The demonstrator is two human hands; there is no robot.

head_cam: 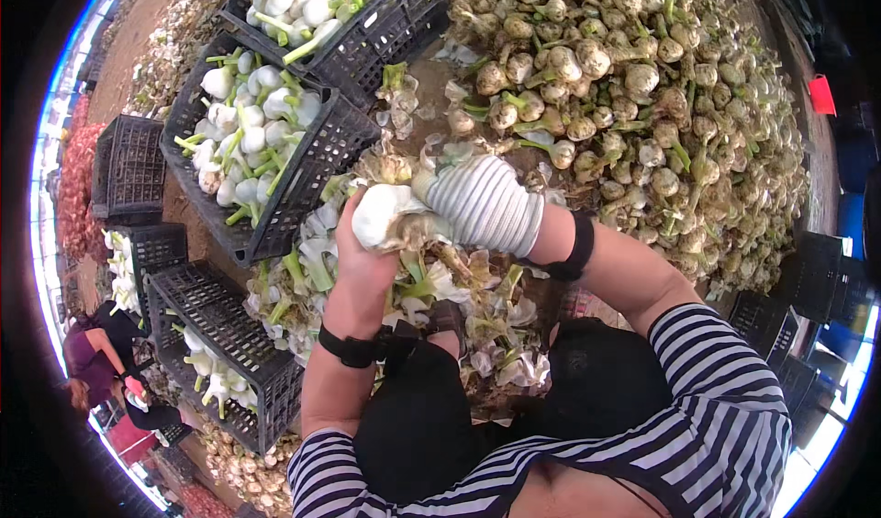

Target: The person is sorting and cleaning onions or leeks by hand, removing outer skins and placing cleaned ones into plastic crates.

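Observation:
My bare left hand (365, 246) is closed around a large white garlic bulb (383, 215), held above the peelings between my knees and the crates. My right hand (482, 205), in a white and grey striped knit glove, presses against the right side of this bulb, where brownish loose skin hangs down. Its fingertips are partly hidden, so I cannot tell exactly what they pinch. Just left of my hands stands a black plastic crate (320, 167) of cleaned garlic bulbs (253, 136) with short green stems. A large heap of soil-stained garlic (619, 105) lies to the right.
Another black crate (385, 33) of clean bulbs stands at the top. Stacked black crates (227, 339) and an upright crate (129, 167) are at left. Garlic skins and stem cuttings (506, 325) cover the ground by my legs. A person (103, 360) sits at the far left.

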